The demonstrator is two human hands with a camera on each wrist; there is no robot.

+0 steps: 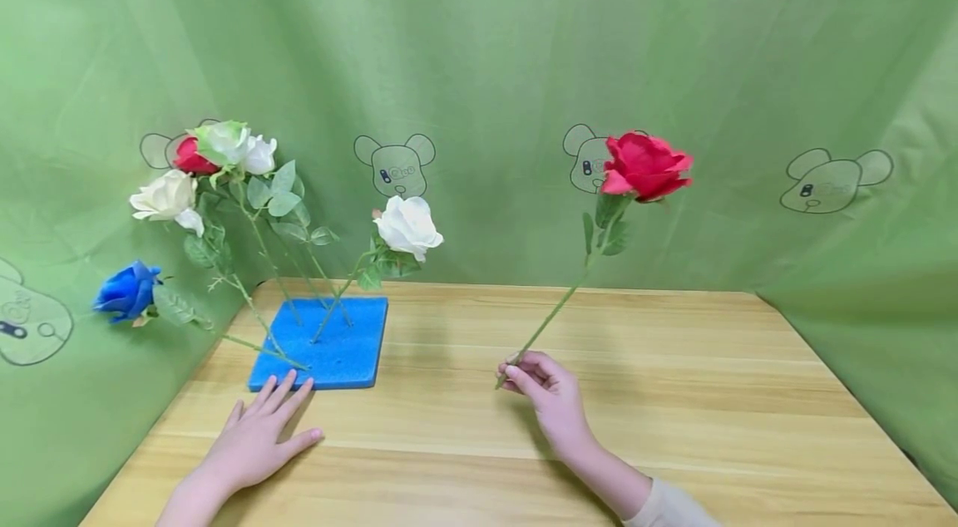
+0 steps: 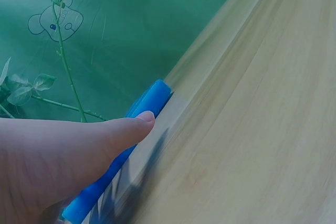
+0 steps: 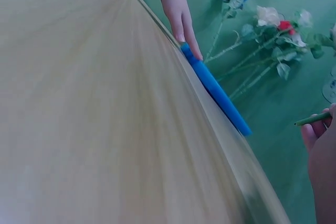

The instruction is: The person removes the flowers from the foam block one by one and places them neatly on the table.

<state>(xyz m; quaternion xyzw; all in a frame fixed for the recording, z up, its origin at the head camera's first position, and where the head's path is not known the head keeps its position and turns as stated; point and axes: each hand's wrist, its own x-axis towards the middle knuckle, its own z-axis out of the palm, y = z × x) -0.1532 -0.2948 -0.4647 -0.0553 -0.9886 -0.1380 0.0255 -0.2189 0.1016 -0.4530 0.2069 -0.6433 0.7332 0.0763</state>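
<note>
Red rose [image 1: 645,165] held up over the wooden table [image 1: 674,394]

Right hand [image 1: 542,386] pinches its long green stem's lower end, full bloom tilting rightward; left hand [image 1: 258,431] lies flat, fingers touching the blue foam block [image 1: 329,344].

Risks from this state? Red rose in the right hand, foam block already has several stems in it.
1. The right hand pinches the red rose at the very stem end; the heavy head could swing or bend the stem.
2. The blue foam block looks light, and only the left hand fingertips steady it; it may shift.
3. The leaning white rose could get knocked.
</note>
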